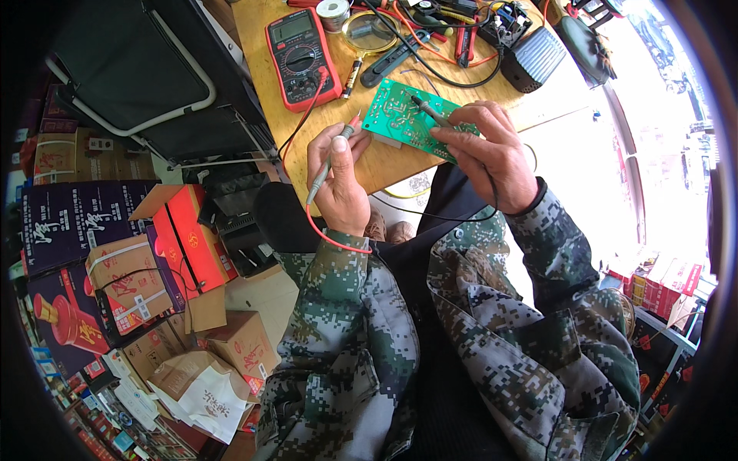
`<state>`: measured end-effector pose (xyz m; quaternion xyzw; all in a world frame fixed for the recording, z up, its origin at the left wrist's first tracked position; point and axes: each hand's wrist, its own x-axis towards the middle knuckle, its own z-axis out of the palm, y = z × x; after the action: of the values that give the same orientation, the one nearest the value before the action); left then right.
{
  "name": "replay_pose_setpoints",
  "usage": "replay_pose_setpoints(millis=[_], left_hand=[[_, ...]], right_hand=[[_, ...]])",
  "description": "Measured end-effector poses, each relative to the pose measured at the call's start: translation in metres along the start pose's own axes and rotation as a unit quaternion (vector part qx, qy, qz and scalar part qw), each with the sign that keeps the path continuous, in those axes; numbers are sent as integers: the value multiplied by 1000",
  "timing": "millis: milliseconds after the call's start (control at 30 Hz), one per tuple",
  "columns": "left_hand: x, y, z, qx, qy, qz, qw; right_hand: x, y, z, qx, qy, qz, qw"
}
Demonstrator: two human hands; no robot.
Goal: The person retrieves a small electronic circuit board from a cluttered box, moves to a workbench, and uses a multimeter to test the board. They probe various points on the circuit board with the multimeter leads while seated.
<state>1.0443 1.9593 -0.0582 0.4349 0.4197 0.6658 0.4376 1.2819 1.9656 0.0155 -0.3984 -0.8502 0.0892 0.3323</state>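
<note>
My left hand (338, 180) is closed around a grey test probe (320, 178) with a red lead, its tip pointing up toward the board's left edge. In my right hand (496, 146) is a second test probe (432, 113), dark-tipped with a black lead, slanting over the green circuit board (383, 111). The board lies solder side up at the table's near edge, and my right fingers cover its right part. Whether either tip touches the board I cannot tell. A red multimeter (302, 61) lies beyond my left hand, with the red lead running to it.
On the wooden table (254, 23) are a solder spool (333, 14), a magnifying glass (369, 32), pliers (393, 60), cables and a black ribbed device (532, 60). A folding chair (138, 77) stands at the left, above stacked cartons (131, 284). More red boxes (665, 280) are at the right.
</note>
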Motion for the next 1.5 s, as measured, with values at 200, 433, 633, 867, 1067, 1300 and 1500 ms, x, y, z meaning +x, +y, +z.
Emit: replay_pose_setpoints(millis=[200,433,633,867,1067,1300,1500], left_hand=[[0,-1,-1,-8,-1,-2,1000],[-1,-3,-2,-22,0,-4,1000],[-1,-2,0,-14,7,-6,1000],[-1,-2,0,2,6,-13,1000],[-3,-4,-2,-27,11,-13,999],[-3,-2,-1,6,8,-12,1000],[-4,-3,0,-4,7,-16,1000]], right_hand=[[0,-1,2,3,-4,-2,1000],[-2,1,1,17,22,4,1000],[-2,1,1,12,7,7,1000],[-2,-4,1,26,23,9,999],[-20,-6,0,81,89,143,982],[-62,-29,6,104,170,281,939],[-69,-48,35,321,210,311,870]])
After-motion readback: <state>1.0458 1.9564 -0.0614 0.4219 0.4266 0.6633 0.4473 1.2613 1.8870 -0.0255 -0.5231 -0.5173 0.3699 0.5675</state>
